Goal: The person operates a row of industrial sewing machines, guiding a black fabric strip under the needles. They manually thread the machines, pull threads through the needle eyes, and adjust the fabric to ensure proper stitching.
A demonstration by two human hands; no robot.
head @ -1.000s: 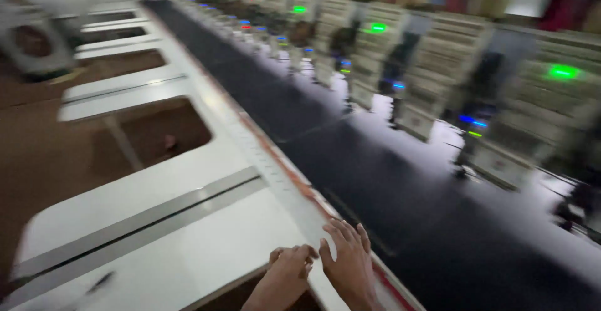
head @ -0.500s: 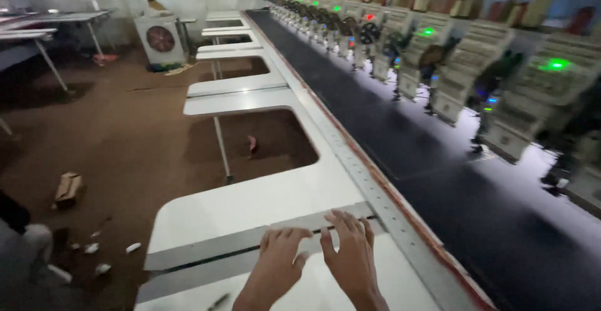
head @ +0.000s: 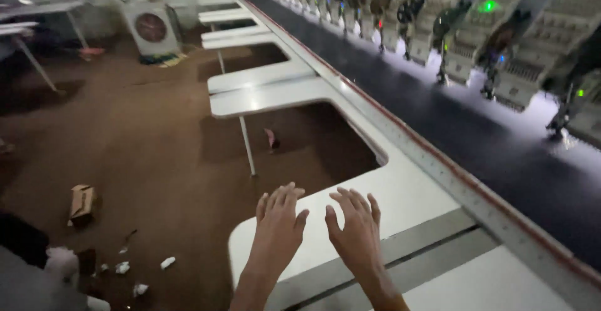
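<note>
My left hand (head: 277, 225) and my right hand (head: 354, 226) are stretched out side by side, palms down and fingers spread, over the near corner of a white table section (head: 407, 192). Neither hand holds anything. The left hand hovers at the table's rounded edge, partly over the brown floor. Beyond the table's rail lies a long dark fabric (head: 476, 136) running under a row of embroidery machine heads (head: 482, 29) with green lights.
More white table sections (head: 263, 92) with cut-out gaps run along the machine into the distance. On the brown floor lie a small cardboard box (head: 81, 201) and paper scraps (head: 166, 262). A boxed fan unit (head: 150, 26) stands at the back left.
The view has swung left and back, so more floor shows. Both hands have moved from the grey strip toward the table's near edge, fingers still spread.
</note>
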